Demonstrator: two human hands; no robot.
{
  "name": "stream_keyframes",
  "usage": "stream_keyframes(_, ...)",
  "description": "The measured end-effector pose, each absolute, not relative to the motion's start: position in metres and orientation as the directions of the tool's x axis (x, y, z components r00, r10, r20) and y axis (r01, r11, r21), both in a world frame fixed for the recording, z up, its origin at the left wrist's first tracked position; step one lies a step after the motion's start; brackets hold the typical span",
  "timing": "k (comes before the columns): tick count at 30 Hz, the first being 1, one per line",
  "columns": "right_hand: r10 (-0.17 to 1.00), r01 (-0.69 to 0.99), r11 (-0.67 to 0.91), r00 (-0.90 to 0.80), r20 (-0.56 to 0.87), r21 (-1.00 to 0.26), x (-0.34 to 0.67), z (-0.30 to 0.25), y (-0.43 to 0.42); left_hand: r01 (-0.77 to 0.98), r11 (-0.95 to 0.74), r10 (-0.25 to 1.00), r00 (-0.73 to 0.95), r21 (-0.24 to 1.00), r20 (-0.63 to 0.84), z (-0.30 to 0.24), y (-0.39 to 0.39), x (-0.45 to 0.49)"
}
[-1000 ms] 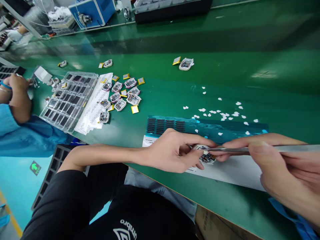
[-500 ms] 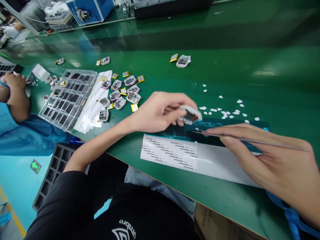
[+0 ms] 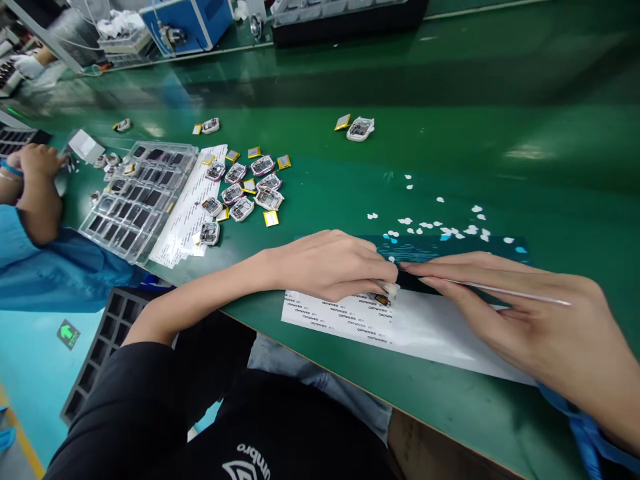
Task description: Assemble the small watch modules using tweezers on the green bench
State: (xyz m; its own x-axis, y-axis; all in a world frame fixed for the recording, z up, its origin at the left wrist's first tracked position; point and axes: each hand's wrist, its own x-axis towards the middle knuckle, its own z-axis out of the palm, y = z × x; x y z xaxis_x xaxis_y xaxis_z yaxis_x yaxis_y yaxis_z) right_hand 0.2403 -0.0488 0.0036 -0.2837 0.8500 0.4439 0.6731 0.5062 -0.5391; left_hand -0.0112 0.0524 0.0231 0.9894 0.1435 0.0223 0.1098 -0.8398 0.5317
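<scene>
My left hand (image 3: 335, 263) is closed around a small white electronic device casing (image 3: 390, 291), low over the printed adhesive sheet (image 3: 330, 317). The fingers hide most of the casing. My right hand (image 3: 520, 310) grips thin metal tweezers (image 3: 515, 291) like a pen. Their tips point left, close to the left fingertips; whether they touch the casing I cannot tell. Beneath and behind both hands lies a dark blue film (image 3: 500, 248). Small white sticker-like pieces (image 3: 471, 230) and a few blue ones are scattered at its far side.
Several opened casings (image 3: 242, 209) and yellow-edged batteries (image 3: 271, 218) lie to the left, beside printed sheets (image 3: 175, 227) and a clear compartment tray (image 3: 135, 200). Another casing (image 3: 361, 129) sits farther back. A co-worker's arm (image 3: 40, 200) rests at far left. The table's front edge (image 3: 320, 363) runs near my body.
My left hand has lowered the casing toward the sheet and turned knuckles-up. The tweezers' tips now sit beside the left fingers. The view has shifted slightly.
</scene>
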Motion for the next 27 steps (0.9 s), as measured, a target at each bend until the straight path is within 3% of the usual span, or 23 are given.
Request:
stream_keyframes(12,0.769,0.682,0.601,-0.352,0.533,-0.417,0.240,0.006,-0.048,0.054,-0.854,0.097,0.994,0.517,0.056,0.017,0.053,-0.009)
stream_keyframes(21,0.734,0.699,0.616,-0.342,0.587,-0.363,0.243,-0.001,-0.053,0.091,-0.868,0.129,0.991,0.488,0.046,0.014,0.051,-0.007)
stream_keyframes(24,0.748,0.766,0.553,-0.284,0.600,-0.327,0.247,0.007,-0.051,0.100,-0.829,0.146,0.989,0.550,0.039,0.013,0.054,-0.008)
stream_keyframes(27,0.811,0.807,0.439,-0.167,0.561,-0.395,0.249,0.016,-0.054,-0.008,-0.640,0.189,0.968,0.768,0.168,0.022,0.048,-0.010)
